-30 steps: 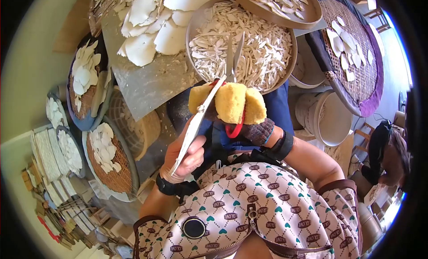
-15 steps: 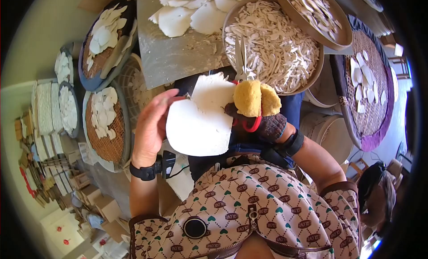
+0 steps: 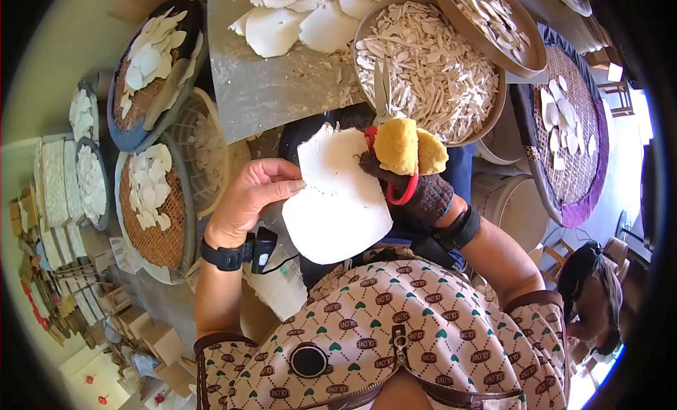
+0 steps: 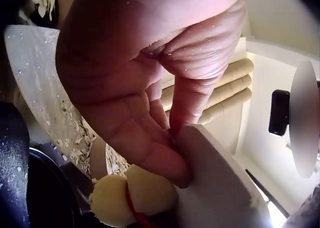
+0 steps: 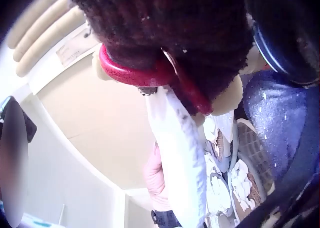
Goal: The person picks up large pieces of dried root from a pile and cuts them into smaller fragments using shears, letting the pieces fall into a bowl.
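A flat white piece (image 3: 337,198) with one rough end is held upright over the lap in the head view. The left hand (image 3: 255,198) pinches its left edge between thumb and fingers; the left wrist view shows that pinch on the white piece (image 4: 215,183). In a dark knitted glove, the right hand (image 3: 422,197) grips red-handled scissors (image 3: 382,92), blades pointing away, with yellow sponge padding (image 3: 397,147) around the fingers. The gloved hand also touches the right edge of the piece. In the right wrist view, a red handle loop (image 5: 132,74) lies beside the glove.
Ahead, a round tray (image 3: 499,117) holds white slivers, with a smaller tray (image 3: 536,57) overlapping it. Larger white pieces (image 3: 271,32) lie on a grey board (image 3: 247,92). Woven trays (image 3: 180,219) stand at the left, another (image 3: 564,170) at the right. A person (image 3: 592,293) is at far right.
The white piece first appeared edge-on, then turned its broad face to the head camera. The left hand's fingers have since closed on its edge, and the piece has shifted slightly right and down.
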Available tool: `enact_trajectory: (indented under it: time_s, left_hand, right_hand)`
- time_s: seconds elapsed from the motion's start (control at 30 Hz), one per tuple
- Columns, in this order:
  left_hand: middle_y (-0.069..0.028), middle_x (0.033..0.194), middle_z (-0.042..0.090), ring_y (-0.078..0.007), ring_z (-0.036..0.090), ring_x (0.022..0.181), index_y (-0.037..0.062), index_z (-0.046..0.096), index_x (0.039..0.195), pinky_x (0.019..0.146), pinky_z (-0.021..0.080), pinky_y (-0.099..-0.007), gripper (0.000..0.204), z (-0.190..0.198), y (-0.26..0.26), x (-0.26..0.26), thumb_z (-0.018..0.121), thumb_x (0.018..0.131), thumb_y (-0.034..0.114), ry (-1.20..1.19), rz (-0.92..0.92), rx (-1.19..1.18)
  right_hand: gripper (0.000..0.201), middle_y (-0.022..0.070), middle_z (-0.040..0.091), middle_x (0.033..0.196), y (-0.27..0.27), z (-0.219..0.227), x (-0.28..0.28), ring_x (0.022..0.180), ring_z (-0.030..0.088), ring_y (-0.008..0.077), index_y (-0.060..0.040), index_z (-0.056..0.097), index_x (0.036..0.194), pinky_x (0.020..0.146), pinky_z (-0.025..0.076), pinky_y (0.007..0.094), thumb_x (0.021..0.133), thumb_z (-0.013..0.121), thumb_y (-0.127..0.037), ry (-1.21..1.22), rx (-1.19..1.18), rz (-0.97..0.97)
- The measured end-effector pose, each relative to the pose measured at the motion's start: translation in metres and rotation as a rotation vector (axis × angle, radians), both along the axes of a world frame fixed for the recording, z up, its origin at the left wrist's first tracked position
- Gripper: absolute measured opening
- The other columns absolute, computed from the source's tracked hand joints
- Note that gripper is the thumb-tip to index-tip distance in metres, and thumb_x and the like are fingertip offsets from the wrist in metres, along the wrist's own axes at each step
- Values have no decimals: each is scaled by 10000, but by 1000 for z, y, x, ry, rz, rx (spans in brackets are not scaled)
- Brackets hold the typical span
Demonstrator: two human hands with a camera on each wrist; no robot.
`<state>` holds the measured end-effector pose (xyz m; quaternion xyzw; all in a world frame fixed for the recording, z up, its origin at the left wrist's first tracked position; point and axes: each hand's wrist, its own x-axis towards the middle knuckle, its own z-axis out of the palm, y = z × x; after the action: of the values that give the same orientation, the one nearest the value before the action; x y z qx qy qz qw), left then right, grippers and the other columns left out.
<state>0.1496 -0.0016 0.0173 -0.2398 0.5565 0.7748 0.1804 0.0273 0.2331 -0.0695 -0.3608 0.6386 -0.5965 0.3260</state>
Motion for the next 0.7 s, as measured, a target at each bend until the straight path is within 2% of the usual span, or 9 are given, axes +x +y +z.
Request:
enact_trajectory:
  time_s: [0.07,0.13,0.23,0.33,0.43,0.5,0.6,0.67,0.7]
  left_hand:
    - [-15,845,660,-69,593,789,1,657,902,753,465,-206,102,-3,-6,-3,662,824,67,0,-51,44]
    - [-16,845,662,-72,595,790,6,659,902,762,466,-210,99,-10,-8,-7,661,827,71,37,-109,89]
    - [-12,839,658,-77,593,787,17,656,897,765,466,-214,85,-21,-10,-16,652,837,76,131,-180,122]
    - [4,827,636,-68,570,775,29,631,874,747,455,-208,62,-29,-4,-23,640,847,83,200,-191,150]
    - [28,825,582,-51,515,777,48,565,853,758,418,-205,69,-44,4,-26,597,870,106,321,-115,264]
    - [9,909,601,-71,536,841,50,578,946,795,419,-219,90,-64,0,-24,574,872,100,257,-40,300]
    - [-26,1062,599,-115,549,966,57,561,1110,863,414,-247,238,-59,8,-27,535,885,129,238,164,266]
    - [-46,1161,577,-147,538,1053,60,531,1202,912,404,-271,323,-56,11,-28,509,898,166,273,292,209]
    - [-55,1203,561,-161,525,1094,61,514,1236,937,395,-284,354,-60,7,-27,496,905,186,297,338,179]
  right_hand:
    - [347,50,627,1067,-2,7,3,1000,587,159,-76,553,1193,895,453,290,883,632,-208,102,9,-45]
    - [363,30,642,1039,-5,18,6,971,603,144,-84,559,1168,859,474,282,861,662,-248,-284,85,-114]
    - [302,29,633,973,-5,21,13,901,604,111,-85,564,1101,791,495,267,850,678,-208,-479,-7,-234]
    - [264,17,615,925,-8,36,22,850,593,96,-84,563,1051,747,499,262,840,687,-182,-967,-96,-329]
    - [267,23,618,937,-9,27,29,851,594,106,-79,561,1059,752,499,264,841,683,-174,-670,-80,-358]
    - [264,23,619,939,-9,23,31,858,594,111,-75,565,1064,765,496,269,848,675,-179,-470,-53,-379]
    - [296,33,588,1084,7,27,32,989,573,147,-74,545,1169,873,457,284,892,611,-157,37,115,-289]
    - [320,43,576,1150,12,30,31,1055,561,169,-77,538,1212,924,438,294,906,593,-150,33,202,-306]
    - [320,46,580,1143,10,30,32,1059,559,174,-79,543,1204,924,437,298,899,605,-157,-177,208,-375]
